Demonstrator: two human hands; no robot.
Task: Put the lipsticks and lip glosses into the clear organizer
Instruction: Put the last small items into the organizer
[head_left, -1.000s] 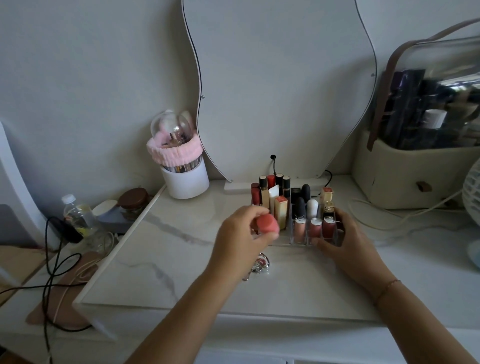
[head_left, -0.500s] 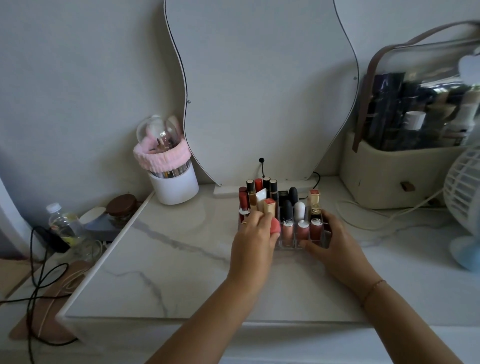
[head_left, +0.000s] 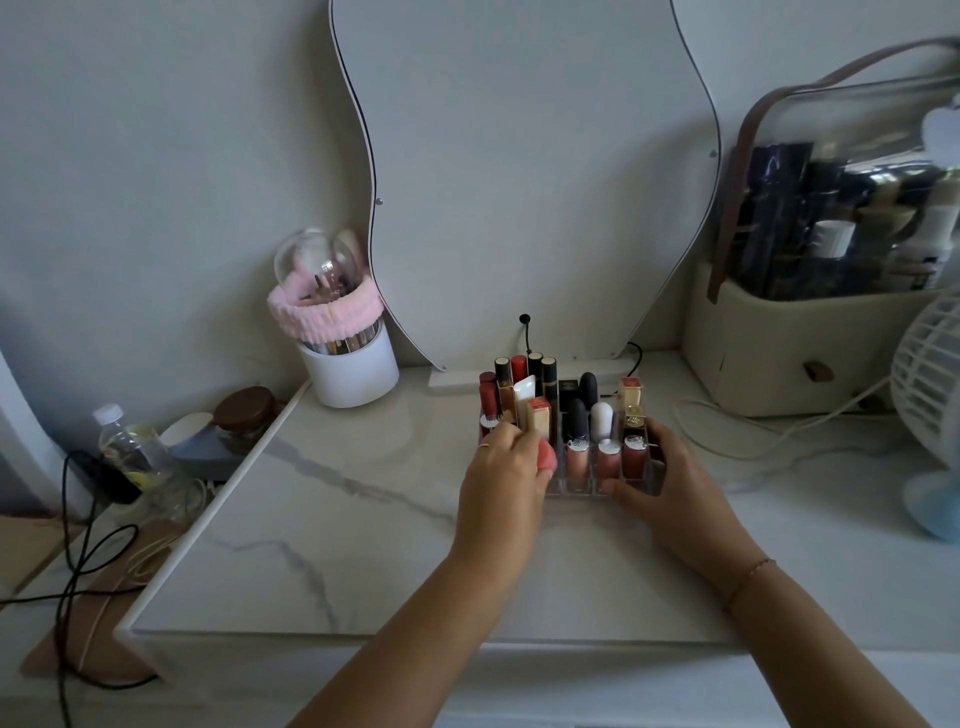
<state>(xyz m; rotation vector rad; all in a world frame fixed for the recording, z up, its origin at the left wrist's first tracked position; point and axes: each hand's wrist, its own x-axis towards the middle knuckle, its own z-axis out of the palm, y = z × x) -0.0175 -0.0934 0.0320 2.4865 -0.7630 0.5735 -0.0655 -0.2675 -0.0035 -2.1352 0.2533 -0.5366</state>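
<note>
The clear organizer (head_left: 576, 487) stands on the marble tabletop below the mirror, with several lipsticks and lip glosses (head_left: 577, 410) upright in its compartments. My left hand (head_left: 506, 480) is at its front left corner, fingers closed on a coral-pink lipstick (head_left: 546, 459) that is low in a front left slot. My right hand (head_left: 660, 480) grips the organizer's front right corner, thumb along the front wall. Three pink glosses (head_left: 605, 460) stand in the front row between my hands. The organizer's left wall is hidden behind my left hand.
A wavy mirror (head_left: 524, 176) leans against the wall behind. A white brush pot with a pink headband (head_left: 340, 338) stands at back left, a beige cosmetic case (head_left: 810, 332) at back right, a white fan (head_left: 932, 410) at right. Bottles, a jar and black cables (head_left: 83, 545) lie off the left edge.
My left hand carried the coral-pink lipstick from in front of the organizer forward and down into its front left corner. My right hand stayed on the organizer.
</note>
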